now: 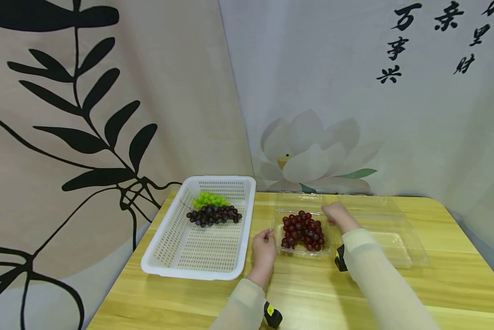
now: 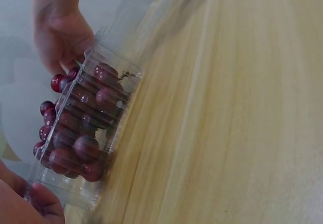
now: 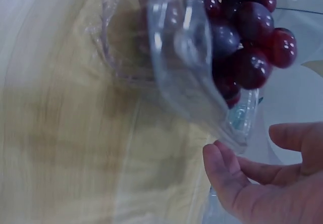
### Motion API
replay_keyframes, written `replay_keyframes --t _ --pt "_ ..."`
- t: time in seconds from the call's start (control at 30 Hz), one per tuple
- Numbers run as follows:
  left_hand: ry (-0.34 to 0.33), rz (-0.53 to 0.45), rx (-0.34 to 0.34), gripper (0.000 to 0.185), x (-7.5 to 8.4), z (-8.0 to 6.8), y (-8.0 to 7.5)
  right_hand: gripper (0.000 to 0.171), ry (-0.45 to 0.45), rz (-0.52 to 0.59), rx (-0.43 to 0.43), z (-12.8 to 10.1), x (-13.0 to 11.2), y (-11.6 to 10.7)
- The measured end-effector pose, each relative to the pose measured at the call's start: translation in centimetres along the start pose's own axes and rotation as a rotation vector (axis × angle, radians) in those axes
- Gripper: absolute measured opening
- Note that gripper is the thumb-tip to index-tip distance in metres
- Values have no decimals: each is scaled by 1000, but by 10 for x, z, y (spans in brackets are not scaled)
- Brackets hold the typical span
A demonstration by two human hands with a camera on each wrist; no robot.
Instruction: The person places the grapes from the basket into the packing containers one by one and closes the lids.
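A bunch of red grapes [image 1: 302, 231] sits in a clear plastic container [image 1: 300, 251] whose lid is folded back. At the container's left side, my left hand [image 1: 264, 250] pinches the rim, thumb and fingertips at its edge in the left wrist view. My right hand [image 1: 341, 216] is by the far right corner. In the right wrist view the fingers of that right hand [image 3: 275, 183] are loosely spread beside the container corner, thumb apart; whether the fingertips touch it I cannot tell.
On the left stands a white plastic basket [image 1: 247, 220] holding green grapes [image 1: 210, 200] and dark grapes [image 1: 213, 216]. Another clear plastic container [image 1: 389, 240] lies open on the right of the wooden table [image 1: 313, 293]. A printed curtain [image 1: 189, 91] hangs behind.
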State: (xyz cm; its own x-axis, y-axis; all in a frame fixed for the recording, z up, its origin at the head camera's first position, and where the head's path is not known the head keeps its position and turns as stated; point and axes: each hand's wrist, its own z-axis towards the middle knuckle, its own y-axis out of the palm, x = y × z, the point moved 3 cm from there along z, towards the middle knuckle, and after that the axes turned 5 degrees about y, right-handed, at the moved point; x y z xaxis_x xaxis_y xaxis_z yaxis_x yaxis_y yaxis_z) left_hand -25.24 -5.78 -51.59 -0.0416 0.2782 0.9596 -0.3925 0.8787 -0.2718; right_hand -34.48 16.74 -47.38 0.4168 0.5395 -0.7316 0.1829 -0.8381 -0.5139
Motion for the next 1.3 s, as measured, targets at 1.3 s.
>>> replay_keyframes --t 1.3 --pt "-12 -24 10 23 -3 1 0 48 -224 396 87 -27 -17 -24"
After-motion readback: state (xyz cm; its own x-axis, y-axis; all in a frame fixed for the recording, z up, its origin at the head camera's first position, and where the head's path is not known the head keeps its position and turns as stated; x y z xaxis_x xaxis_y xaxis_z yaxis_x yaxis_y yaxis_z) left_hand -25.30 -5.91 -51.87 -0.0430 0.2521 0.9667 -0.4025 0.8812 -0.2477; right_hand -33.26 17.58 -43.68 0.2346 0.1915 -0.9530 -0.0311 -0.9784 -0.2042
